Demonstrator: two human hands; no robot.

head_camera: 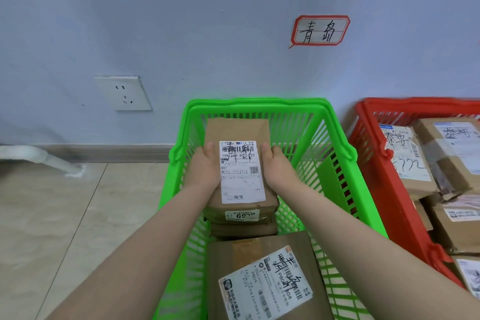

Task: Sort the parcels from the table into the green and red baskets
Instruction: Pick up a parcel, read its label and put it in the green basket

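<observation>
A brown cardboard parcel [237,130] with a white shipping label is held over the inside of the green basket [335,122]. My left hand [204,166] grips its left side and my right hand [279,166] grips its right side, thumbs on top. Below it in the basket lie another brown parcel [244,228] and, nearer to me, a larger labelled parcel [259,275]. The red basket [374,163] stands to the right and holds several labelled cardboard parcels [426,161].
Both baskets stand on a tiled floor [65,215] against a pale blue wall. A red-framed handwritten sign [320,30] hangs above the green basket. A wall socket [123,93] is at the left, and a white pipe [39,158] runs low along the skirting.
</observation>
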